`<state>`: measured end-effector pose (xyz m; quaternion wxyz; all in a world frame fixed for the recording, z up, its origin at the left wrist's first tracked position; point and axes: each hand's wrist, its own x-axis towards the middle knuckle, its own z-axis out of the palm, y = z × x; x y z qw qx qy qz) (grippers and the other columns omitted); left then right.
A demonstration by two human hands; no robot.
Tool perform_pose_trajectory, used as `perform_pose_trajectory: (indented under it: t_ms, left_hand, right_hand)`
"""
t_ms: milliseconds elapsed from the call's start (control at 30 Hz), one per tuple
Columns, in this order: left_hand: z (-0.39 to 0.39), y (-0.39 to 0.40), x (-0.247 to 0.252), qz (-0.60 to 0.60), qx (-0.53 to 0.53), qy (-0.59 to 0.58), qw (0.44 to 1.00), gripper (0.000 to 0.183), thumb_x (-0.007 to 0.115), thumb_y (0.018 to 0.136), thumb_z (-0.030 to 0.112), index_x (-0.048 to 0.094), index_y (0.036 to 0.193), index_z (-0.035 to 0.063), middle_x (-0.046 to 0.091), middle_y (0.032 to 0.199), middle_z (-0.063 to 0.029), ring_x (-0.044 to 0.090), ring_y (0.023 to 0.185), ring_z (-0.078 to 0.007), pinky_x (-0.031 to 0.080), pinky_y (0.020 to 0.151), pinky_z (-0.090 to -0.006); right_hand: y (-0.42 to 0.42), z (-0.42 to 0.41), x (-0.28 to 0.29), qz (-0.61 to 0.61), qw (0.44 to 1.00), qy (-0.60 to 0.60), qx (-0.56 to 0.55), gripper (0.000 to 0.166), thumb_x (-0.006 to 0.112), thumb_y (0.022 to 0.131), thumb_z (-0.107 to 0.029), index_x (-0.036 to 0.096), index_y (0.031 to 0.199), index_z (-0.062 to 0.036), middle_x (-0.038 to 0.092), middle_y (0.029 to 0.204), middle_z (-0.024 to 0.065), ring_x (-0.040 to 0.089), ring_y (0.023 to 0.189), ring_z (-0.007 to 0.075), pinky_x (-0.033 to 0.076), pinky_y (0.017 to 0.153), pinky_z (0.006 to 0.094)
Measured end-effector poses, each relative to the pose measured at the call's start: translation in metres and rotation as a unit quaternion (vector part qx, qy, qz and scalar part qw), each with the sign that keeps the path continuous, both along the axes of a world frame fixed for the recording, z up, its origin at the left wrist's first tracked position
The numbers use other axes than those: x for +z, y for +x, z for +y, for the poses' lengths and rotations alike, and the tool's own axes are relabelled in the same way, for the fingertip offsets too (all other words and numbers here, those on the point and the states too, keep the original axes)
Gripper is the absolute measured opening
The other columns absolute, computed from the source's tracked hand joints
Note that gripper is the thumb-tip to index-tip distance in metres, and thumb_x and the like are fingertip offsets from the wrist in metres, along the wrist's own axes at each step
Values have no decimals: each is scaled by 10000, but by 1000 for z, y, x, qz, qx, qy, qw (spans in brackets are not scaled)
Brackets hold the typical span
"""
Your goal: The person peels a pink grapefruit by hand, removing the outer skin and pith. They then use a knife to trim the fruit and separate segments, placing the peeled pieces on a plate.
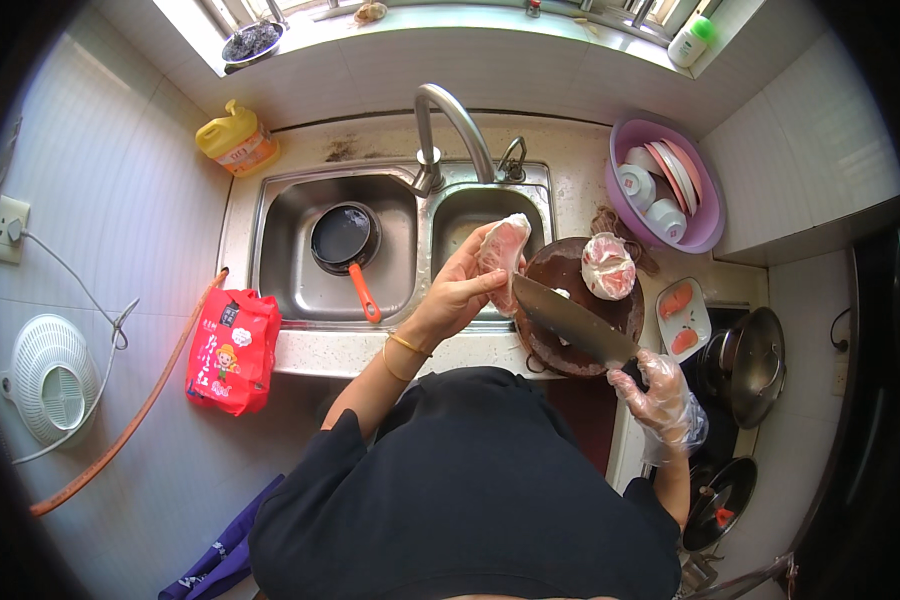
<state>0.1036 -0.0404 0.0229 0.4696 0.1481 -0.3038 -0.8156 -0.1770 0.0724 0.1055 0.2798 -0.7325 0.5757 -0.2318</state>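
Between the fingers and thumb of my left hand (465, 277) is a pink pomelo segment (504, 251) with white membrane, held above the front edge of the small sink basin. My right hand (656, 390), in a clear plastic glove, grips the handle of a cleaver (577, 319). The tip of its blade is beside the segment; whether they touch I cannot tell. Below the blade lies a round, dark chopping board (562, 266). A peeled piece of pomelo (608, 268) rests on its far right part, and white scraps are partly hidden by the blade.
A double steel sink (285, 247) holds a small pan with an orange handle (363, 292). The faucet (457, 112) arches behind. Rightward are a purple basin (622, 202) of dishes, a white plate (669, 330) with pink pulp, and a wok (756, 367). A yellow jug (238, 142) stands back left.
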Motion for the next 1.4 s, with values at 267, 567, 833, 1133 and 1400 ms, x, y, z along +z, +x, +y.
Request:
perform_pose_trajectory:
  t_ms: [267, 567, 833, 1133, 1400]
  left_hand:
    - [16, -10, 4, 11, 28, 24, 999, 629, 631, 859, 62, 312, 1400, 89, 515, 1186, -89, 532, 1060, -168, 464, 884, -317]
    - [4, -5, 2, 40, -17, 27, 999, 587, 575, 873, 76, 325, 1405, 83, 527, 1160, -132, 536, 1040, -198, 462, 841, -306]
    - [-1, -4, 10, -24, 1, -24, 999, 616, 608, 856, 82, 339, 1409, 65, 565, 1155, -167, 550, 1028, -202, 466, 833, -291]
    - [1, 1, 11, -46, 7, -36, 998, 638, 624, 851, 76, 328, 1416, 53, 548, 1210, -173, 553, 1071, -202, 468, 857, -291]
    - [4, -2, 8, -83, 48, -66, 993, 653, 618, 852, 67, 307, 1426, 44, 468, 1335, -139, 517, 1162, -222, 437, 954, -321]
  right_hand:
    - [8, 7, -15, 36, 999, -35, -21, 240, 694, 818, -208, 605, 912, -6, 608, 682, 154, 574, 580, 347, 444, 536, 392]
    - [0, 14, -14, 8, 1000, -27, -10, 281, 691, 807, -193, 618, 983, 12, 552, 633, 114, 523, 542, 281, 417, 533, 355]
    - [-6, 11, 9, 66, 998, 7, 17, 276, 708, 780, -206, 626, 935, 6, 570, 664, 150, 551, 569, 306, 438, 554, 366]
    - [-3, 6, 11, 63, 997, -41, 19, 312, 713, 778, -221, 626, 968, 11, 591, 700, 158, 575, 610, 333, 456, 581, 373]
    - [-1, 8, 3, 86, 994, -63, 2, 289, 718, 770, -185, 610, 943, 19, 592, 706, 140, 564, 591, 321, 445, 567, 380]
